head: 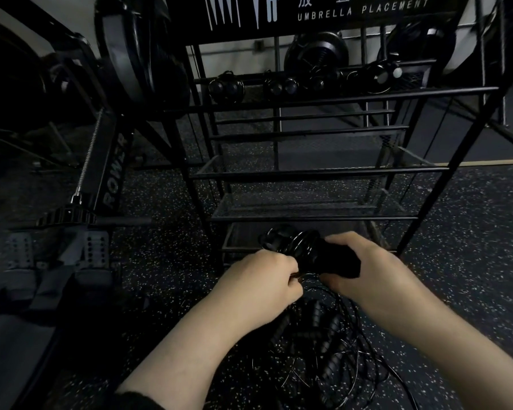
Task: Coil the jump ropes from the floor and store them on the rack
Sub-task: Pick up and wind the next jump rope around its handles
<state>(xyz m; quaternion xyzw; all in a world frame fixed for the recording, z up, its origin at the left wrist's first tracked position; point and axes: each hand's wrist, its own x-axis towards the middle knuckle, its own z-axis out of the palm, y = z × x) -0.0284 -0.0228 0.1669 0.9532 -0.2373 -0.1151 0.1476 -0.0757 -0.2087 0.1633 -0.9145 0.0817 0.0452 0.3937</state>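
Coiled jump rope (293, 247) — thin glossy black cord wound in tight loops round dark handles — held in front of the rack (308, 173), low, near its bottom shelf. Right hand (376, 267) grips the handle bundle; left hand (261, 279) pinches the cord. Below the hands, a tangle of more ropes (323, 350) lies loose on the speckled floor (471, 247). Rowing machine (113, 179) stands left of the rack — coiled bundles (279, 85) sit on an upper shelf.

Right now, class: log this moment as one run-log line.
left hand: pinches cord | right hand: grips coiled jump rope | loose ropes: on floor | rack: ahead
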